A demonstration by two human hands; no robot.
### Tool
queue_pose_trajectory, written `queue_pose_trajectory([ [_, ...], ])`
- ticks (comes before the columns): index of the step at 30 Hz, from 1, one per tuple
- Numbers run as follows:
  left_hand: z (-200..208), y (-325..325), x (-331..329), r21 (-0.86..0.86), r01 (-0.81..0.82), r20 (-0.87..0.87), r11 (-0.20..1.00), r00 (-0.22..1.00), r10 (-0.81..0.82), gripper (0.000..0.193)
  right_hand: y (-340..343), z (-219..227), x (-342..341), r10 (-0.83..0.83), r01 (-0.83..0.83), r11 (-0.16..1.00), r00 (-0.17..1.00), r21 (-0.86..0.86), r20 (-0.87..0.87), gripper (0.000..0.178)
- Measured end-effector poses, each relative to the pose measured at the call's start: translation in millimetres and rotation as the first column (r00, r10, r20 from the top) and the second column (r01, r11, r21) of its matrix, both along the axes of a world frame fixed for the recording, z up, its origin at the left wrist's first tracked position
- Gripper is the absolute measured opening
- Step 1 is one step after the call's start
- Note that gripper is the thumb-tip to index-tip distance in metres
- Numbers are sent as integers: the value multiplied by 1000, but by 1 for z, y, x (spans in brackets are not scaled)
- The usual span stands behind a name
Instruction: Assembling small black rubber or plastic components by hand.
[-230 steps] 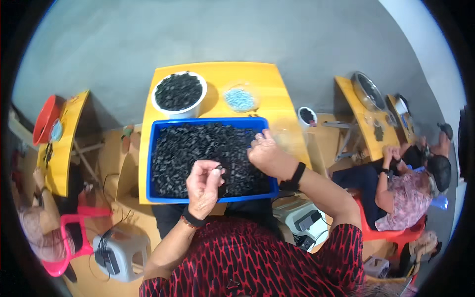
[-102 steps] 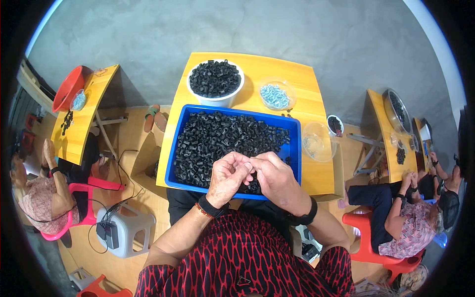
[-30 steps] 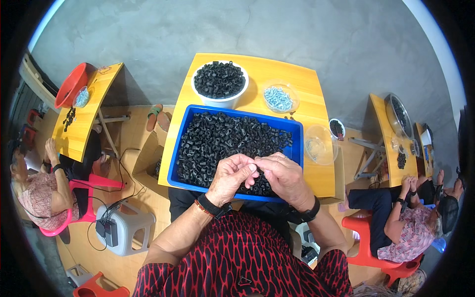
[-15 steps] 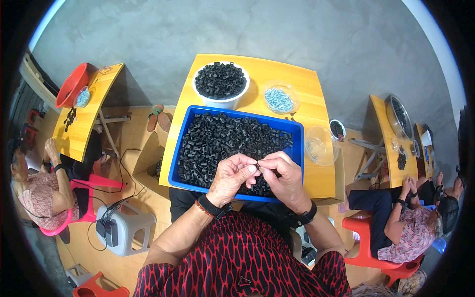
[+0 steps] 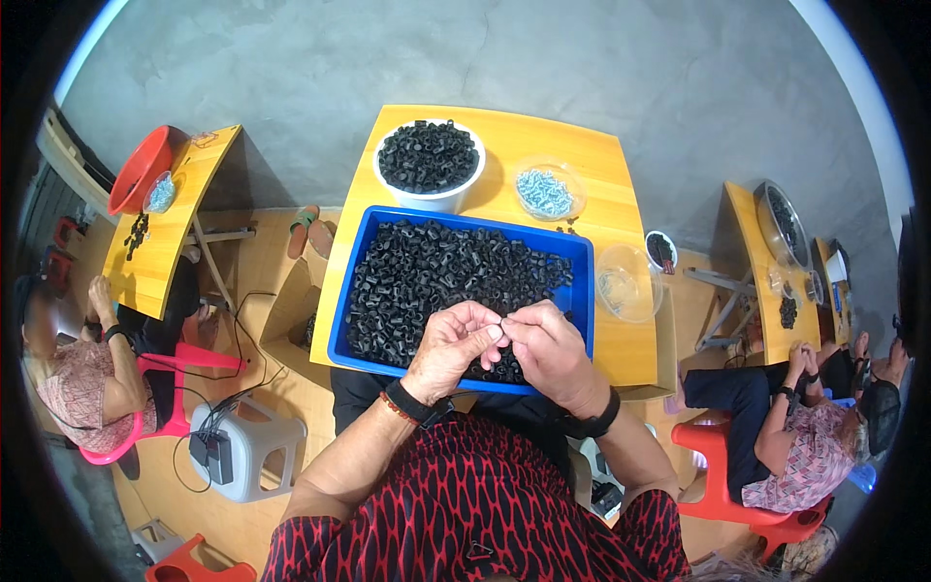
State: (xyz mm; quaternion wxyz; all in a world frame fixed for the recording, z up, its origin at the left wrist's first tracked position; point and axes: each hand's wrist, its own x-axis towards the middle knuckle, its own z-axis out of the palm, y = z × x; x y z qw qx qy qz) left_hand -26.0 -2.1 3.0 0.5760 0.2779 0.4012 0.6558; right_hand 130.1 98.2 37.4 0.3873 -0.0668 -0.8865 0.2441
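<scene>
Over the near right part of a blue tray, my left hand and my right hand meet fingertip to fingertip. Both are closed in a pinch; what sits between the fingers is too small and too covered to name. Many small black plastic pieces fill the tray beneath them. Behind it stands a white bucket heaped with similar black pieces. A clear bowl of bluish-silver screws rests to its right. Beside the tray's right edge is another clear bowl holding a few small items.
The yellow table holds these containers. An open cardboard box stands at its left, a grey stool with cables nearby. Co-workers sit at yellow tables on the left and right.
My right hand has turned slightly, its fingers closing further over the pinch point. The small dark piece glimpsed between the fingertips earlier is now mostly hidden. My left hand stays nearly still.
</scene>
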Motion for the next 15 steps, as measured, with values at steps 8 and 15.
queue_pose_trajectory([
  [8, 1, -1, 0, -45, 9, 20, 999, 1000, -8, 7, -3, 5, 1, 25, -23, 996, 999, -86, 27, 33],
  [15, 2, 2, 6, 18, -53, 80, 998, 996, 51, 5, -7, 30, -2, -35, 73, 989, 959, -126, 282, 38],
])
